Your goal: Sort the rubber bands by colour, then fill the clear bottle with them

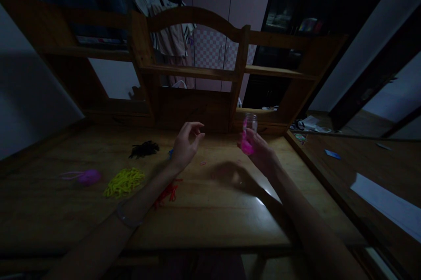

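My right hand (261, 152) is wrapped round a small clear jar (251, 120) with bright pink material inside, held tilted above the table. To its left, my left hand (185, 147) hovers with fingers curved and a gap between thumb and forefinger; nothing shows in it. A tiny pinkish piece (203, 163) lies on the wooden table (210, 223) between the hands. Red strands (168, 194) lie partly hidden under my left forearm, and a bit of blue (170, 153) peeks out behind that wrist. Further left are a yellow pile of strands (125, 182) and a black pile (144, 149).
A purple ball with a loop (88, 177) sits at the table's left. Wooden shelving (197, 71) rises along the back edge. On the lower surface to the right lie a white paper sheet (388, 201) and a blue card (332, 154). The room is dim.
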Demonstrator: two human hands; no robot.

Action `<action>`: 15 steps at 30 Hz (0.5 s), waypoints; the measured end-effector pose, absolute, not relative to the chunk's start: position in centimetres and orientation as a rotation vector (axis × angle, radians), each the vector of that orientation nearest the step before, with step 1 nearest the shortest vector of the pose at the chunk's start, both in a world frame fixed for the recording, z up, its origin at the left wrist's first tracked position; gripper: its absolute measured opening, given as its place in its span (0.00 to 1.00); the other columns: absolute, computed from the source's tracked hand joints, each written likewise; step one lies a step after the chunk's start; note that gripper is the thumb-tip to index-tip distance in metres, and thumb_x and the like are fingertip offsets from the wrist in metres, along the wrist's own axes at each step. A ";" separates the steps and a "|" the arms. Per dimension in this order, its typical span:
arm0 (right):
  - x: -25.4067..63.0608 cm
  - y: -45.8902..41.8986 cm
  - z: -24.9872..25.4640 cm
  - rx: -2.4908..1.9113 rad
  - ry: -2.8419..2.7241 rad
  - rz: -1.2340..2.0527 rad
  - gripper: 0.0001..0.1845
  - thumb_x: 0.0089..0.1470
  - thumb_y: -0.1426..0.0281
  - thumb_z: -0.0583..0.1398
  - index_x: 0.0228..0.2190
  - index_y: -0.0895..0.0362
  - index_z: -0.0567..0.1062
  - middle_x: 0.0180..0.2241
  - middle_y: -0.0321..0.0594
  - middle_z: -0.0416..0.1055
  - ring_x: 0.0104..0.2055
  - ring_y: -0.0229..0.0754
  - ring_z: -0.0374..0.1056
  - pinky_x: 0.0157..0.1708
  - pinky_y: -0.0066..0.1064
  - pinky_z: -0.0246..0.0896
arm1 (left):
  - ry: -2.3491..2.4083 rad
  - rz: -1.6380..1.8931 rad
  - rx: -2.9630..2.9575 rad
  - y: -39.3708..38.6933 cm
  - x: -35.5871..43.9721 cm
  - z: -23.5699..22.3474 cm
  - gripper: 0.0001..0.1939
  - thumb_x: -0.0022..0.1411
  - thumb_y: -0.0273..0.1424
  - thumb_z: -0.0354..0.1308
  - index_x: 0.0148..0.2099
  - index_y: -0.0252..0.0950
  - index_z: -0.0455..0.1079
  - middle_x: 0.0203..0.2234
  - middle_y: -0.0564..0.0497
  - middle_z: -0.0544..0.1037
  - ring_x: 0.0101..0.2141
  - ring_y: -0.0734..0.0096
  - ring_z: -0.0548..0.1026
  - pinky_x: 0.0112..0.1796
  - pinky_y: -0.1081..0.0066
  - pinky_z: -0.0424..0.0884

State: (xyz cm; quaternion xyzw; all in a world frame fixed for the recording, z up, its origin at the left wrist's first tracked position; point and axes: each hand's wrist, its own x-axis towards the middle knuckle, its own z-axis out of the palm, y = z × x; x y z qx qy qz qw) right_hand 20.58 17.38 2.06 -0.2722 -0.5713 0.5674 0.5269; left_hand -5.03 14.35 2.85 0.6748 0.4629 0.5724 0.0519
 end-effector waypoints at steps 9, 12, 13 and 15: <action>21.8 18.0 1.2 -1.070 -1.552 0.533 0.25 0.46 0.57 0.65 0.44 0.55 0.70 0.42 0.46 0.74 0.43 0.49 0.70 0.44 0.43 0.65 | 1.436 0.834 2.232 15.0 -6.6 -1.5 0.17 0.59 0.41 0.58 0.47 0.38 0.69 0.40 0.47 0.71 0.41 0.61 0.70 0.42 0.64 0.67; 21.1 17.6 1.0 -1.055 -1.610 0.533 0.22 0.49 0.58 0.63 0.43 0.55 0.70 0.42 0.45 0.74 0.42 0.48 0.71 0.43 0.41 0.66 | 1.349 0.649 2.269 14.7 -7.1 -1.4 0.22 0.52 0.45 0.64 0.44 0.37 0.70 0.37 0.49 0.71 0.37 0.63 0.71 0.37 0.68 0.66; 20.9 17.5 1.0 -1.058 -1.618 0.530 0.21 0.50 0.58 0.63 0.43 0.55 0.70 0.41 0.45 0.74 0.42 0.48 0.71 0.43 0.40 0.66 | 1.304 0.584 2.260 14.6 -7.1 -1.2 0.23 0.48 0.45 0.67 0.43 0.37 0.71 0.35 0.50 0.71 0.36 0.64 0.71 0.35 0.69 0.66; 20.8 17.5 1.0 -1.058 -1.628 0.520 0.20 0.50 0.60 0.64 0.43 0.54 0.70 0.41 0.45 0.74 0.42 0.47 0.71 0.42 0.40 0.66 | 1.199 0.485 2.183 14.2 -6.8 -0.8 0.26 0.42 0.41 0.71 0.43 0.37 0.71 0.34 0.51 0.72 0.34 0.65 0.71 0.33 0.70 0.67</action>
